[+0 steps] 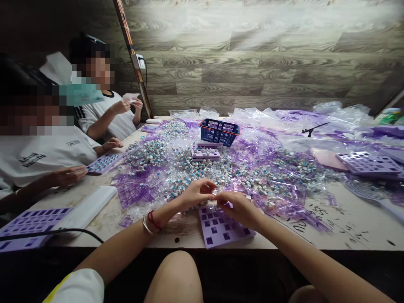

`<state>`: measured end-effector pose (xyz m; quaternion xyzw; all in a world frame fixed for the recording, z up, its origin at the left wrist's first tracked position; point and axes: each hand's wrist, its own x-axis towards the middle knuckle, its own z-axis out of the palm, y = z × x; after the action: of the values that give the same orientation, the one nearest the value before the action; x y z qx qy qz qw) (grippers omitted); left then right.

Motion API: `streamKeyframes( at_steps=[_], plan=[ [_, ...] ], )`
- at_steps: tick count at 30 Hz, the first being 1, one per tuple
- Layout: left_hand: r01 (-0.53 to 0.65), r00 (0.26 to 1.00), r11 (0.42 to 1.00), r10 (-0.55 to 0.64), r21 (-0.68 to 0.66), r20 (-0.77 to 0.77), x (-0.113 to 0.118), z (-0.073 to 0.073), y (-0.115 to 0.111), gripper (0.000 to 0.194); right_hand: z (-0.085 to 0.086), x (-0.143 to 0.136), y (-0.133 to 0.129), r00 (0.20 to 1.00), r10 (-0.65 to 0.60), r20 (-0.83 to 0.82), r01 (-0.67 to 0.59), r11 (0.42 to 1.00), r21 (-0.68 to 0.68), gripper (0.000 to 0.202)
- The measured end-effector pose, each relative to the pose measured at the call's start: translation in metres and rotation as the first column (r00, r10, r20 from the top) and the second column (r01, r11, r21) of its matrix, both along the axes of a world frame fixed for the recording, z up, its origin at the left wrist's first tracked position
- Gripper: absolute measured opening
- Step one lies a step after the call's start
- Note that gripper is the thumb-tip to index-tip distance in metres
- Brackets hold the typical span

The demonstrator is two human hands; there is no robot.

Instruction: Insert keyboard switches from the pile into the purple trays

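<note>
My left hand [197, 192] and my right hand [239, 207] meet fingertip to fingertip above the table's near side. The fingers of both are pinched together; whatever they hold is too small or too hidden to name. Under my right hand lies a purple tray [217, 240] with rows of square holes, its upper part covered by that hand. Just beyond my hands spreads a heap of small white and blue pieces [205, 169], mixed with clear and purple plastic packets [139, 189].
A dark blue basket [217, 132] stands in the heap behind a small purple tray [205, 155]. More purple trays [368, 163] lie at the right. On the left, two people handle things near a purple tray [104, 163] and a long white box [86, 208]. A black cable [63, 230] crosses the near left.
</note>
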<state>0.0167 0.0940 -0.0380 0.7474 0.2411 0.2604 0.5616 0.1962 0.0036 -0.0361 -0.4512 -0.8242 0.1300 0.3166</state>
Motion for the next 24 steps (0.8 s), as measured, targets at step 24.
streamKeyframes(
  at_steps=[24],
  plan=[
    [0.003,1.000,0.999,-0.004,-0.036,-0.017,0.000,0.003,-0.001,0.034,-0.002,0.001,0.001,0.997,0.024,-0.080,-0.027,0.999,-0.044,0.024]
  ],
)
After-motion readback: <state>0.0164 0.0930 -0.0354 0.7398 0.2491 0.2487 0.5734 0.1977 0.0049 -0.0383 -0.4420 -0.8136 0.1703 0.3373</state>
